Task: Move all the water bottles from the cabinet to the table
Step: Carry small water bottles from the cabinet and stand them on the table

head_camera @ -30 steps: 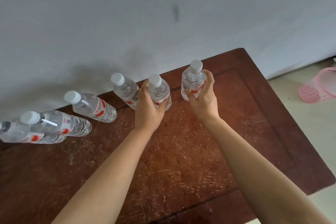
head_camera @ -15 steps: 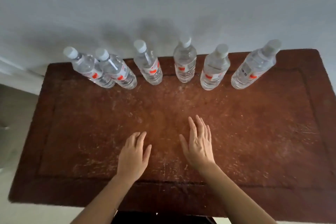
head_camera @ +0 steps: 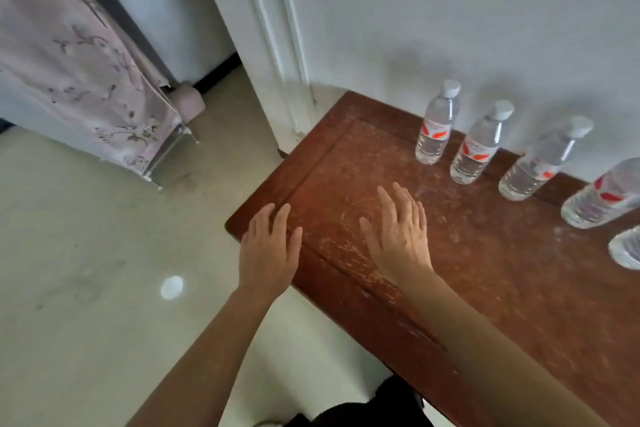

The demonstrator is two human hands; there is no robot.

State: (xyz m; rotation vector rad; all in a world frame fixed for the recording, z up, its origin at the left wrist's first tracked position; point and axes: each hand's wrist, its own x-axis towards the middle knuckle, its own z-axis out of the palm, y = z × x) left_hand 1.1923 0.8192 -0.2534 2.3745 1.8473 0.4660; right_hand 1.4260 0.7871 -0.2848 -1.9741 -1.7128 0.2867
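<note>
A: At far left stands the pink floral fabric-covered cabinet (head_camera: 86, 62), probably the source. Its cover hangs down over the front, so nothing inside shows. If bottles remain there, the person would be reaching in half blind and could knock one over or catch the cloth.

B: And the white door frame (head_camera: 273, 45) stands between the cabinet and the table. The way across looks narrow, so a loaded arm could clip it.

A: The left hand (head_camera: 268, 250) is flat, fingers straight, and holds nothing. It hovers over the near corner of the dark red-brown scratched wooden table (head_camera: 502, 253). That corner juts toward the person, and a hip could bump it on the way past.

B: Would a bump matter?

A: Likely. The right hand (head_camera: 401, 239) is also spread and empty, above the tabletop; whether either palm touches the wood cannot be told. Beyond it, five clear plastic water bottles with white caps and red-and-white labels (head_camera: 543, 163) stand on the table in a row along the wall, the last cut off by the picture's right edge. They are tall, narrow and near one another, so a jolt to the table, or a careless placement beside them, could tip one into the next.
</note>
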